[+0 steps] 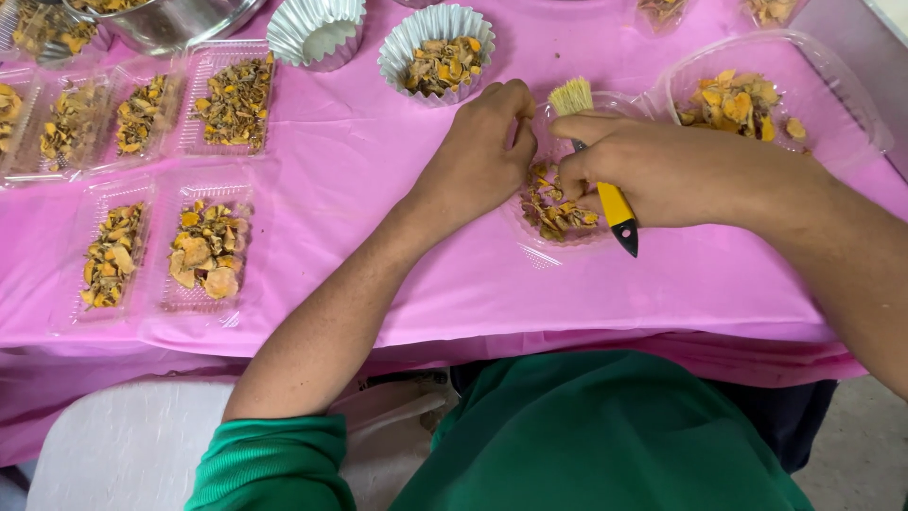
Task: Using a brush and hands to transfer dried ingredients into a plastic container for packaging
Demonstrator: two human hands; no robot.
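Note:
My right hand [653,170] grips a small brush [615,203] with a yellow and black handle, its pale bristles [571,96] pointing away from me. My left hand [482,151] rests with curled fingers on the left rim of a clear plastic container [544,248] that holds dried orange-brown pieces [553,213]. Both hands meet over this container on the pink table cover [378,189]. Whether the left fingers pinch a piece is hidden.
Several clear trays of the same dried pieces [203,251] lie at the left. A fluted foil cup with pieces [440,61] and an empty one [317,33] stand at the back, beside a metal bowl [180,24]. A clear open box [757,99] sits at the right.

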